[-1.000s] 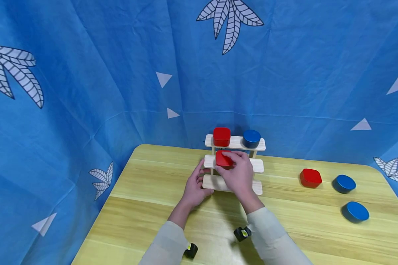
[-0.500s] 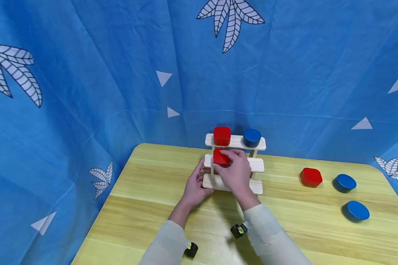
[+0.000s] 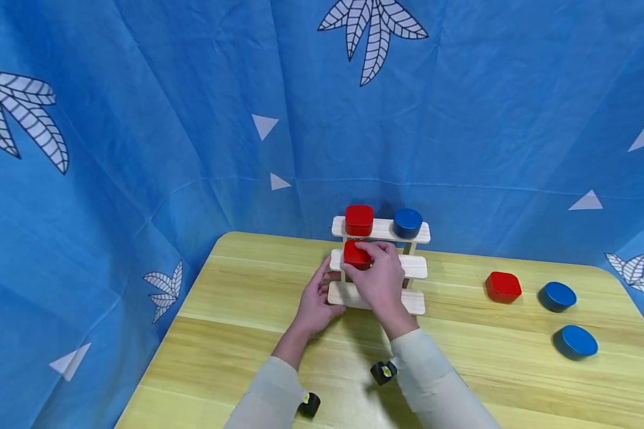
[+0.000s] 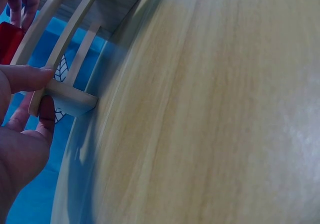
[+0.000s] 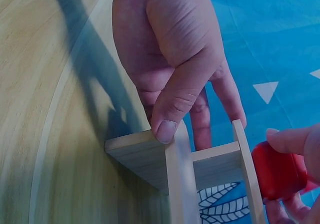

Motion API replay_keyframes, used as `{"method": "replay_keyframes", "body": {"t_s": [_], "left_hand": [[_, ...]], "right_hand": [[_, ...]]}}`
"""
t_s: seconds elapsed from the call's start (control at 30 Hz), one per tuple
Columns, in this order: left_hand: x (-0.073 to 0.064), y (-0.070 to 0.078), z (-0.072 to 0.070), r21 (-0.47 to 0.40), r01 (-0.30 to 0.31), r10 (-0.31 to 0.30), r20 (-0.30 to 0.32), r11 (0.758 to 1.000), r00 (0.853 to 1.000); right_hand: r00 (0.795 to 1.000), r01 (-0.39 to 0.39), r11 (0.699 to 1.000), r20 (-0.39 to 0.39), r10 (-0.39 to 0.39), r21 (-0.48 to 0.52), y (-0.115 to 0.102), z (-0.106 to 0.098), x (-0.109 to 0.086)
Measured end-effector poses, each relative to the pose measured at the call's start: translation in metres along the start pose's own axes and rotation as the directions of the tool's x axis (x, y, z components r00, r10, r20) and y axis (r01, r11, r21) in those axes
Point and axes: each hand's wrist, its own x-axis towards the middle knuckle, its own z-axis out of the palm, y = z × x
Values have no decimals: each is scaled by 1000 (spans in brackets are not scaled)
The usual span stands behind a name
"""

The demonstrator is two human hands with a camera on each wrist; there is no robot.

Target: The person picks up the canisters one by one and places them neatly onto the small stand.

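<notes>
A small three-tier wooden display rack [image 3: 415, 267] stands near the table's back edge. My left hand [image 3: 312, 307] grips its left end; in the left wrist view the thumb [image 4: 30, 76] lies on a shelf edge, with fingers behind. On the middle tier, at the left, my right hand [image 3: 385, 280] pinches a red rounded-square block [image 3: 356, 253] between thumb and fingers. The right wrist view shows this block [image 5: 277, 171] right at the shelf. Another red block [image 3: 359, 219] and a round blue block [image 3: 407, 221] sit on the top tier.
To the right on the wooden table [image 3: 236, 280] lie a third red block [image 3: 502, 287] and two round blue blocks, one farther back [image 3: 557, 296] and one nearer [image 3: 575, 342]. A blue patterned cloth [image 3: 461, 119] hangs behind and at the left.
My right hand has slid the red block a little left along the middle tier, to its left end. The left hand has kept its grip on the rack.
</notes>
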Motion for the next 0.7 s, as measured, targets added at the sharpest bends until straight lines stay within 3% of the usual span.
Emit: {"method": "replay_keyframes", "body": {"t_s": [0.2,0.47,0.7], "left_hand": [[1,-1,0,17,13,-13,-4,1000,1000],[11,-30,-2,28,7,-7,-12,1000,1000],[11,-31,-2,15,4,-4,-17,1000,1000]], "right_hand": [[1000,1,1000,7,-1,-7,0,0,0],[1000,1,1000,12,-1,-4,3,-2,-3],[1000,17,998,-6,-17,61,8,-8,-8]]}}
